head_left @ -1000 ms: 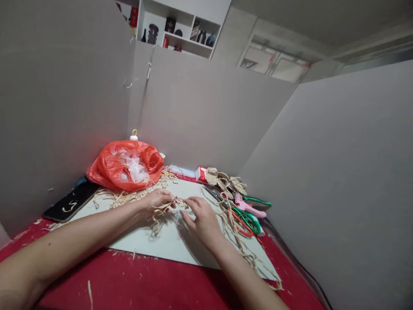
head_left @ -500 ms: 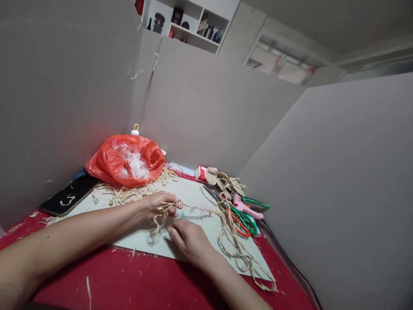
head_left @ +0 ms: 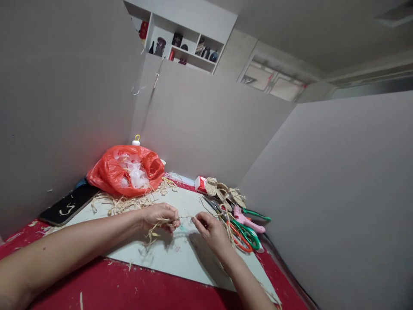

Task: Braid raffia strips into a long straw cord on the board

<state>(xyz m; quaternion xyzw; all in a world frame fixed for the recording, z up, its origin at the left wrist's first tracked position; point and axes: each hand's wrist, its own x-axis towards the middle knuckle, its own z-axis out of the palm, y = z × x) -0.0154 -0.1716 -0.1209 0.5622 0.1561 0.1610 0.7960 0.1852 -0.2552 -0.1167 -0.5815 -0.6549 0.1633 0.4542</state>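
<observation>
Near the lower centre of the frame, two bare hands share one thin fibre cord (head_left: 185, 217), stretched in a short span over the board; the left hand (head_left: 161, 216) is closed in a fist around it, with loose strands (head_left: 151, 234) hanging below, too tangled to count; the right hand (head_left: 211, 228) pinches the cord between thumb and forefinger. One pale board (head_left: 155, 258) lies beneath, on a red cloth (head_left: 129, 288) strewn with scraps; both forearms cross the board and hide parts of it, the right one also covering some of the thicker braided cord (head_left: 229, 234) at lower right. Left of centre sit one red plastic bag (head_left: 106, 172), one heap of fibres (head_left: 129, 206) spread before it, one black flat slab (head_left: 69, 204) partly behind the bag, and one white knob with a yellow loop (head_left: 136, 142); right of centre lie one red-and-white box (head_left: 200, 184), several overlapping woven pieces (head_left: 211, 186), one pink tool (head_left: 247, 220), green handles (head_left: 238, 224) and orange handles (head_left: 247, 249), crowded together; grey partitions (head_left: 206, 125) rise behind.
</observation>
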